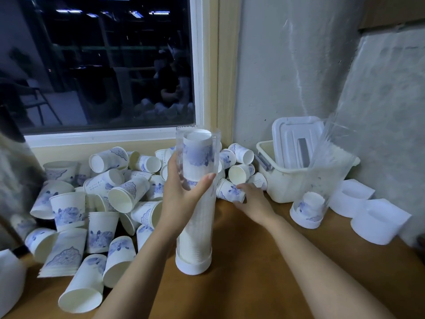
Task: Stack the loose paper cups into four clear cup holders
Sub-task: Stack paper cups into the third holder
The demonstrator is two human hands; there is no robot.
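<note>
A clear cup holder (pixel 196 203) stood upright on the wooden bench (pixel 264 272) in its white base, nearly full of nested paper cups, the top cup (pixel 197 150) showing a blue flower print. The left hand (pixel 184 194) was wrapped around the tube's middle, grasping it. The right hand (pixel 251 199) lay with fingers closing on a loose cup (pixel 230 191) lying on its side just right of the tube. Loose cups (pixel 92 203) were heaped to the left below the window. A second holder (pixel 322 180) leaned against a white bin (pixel 287 180) at the right.
</note>
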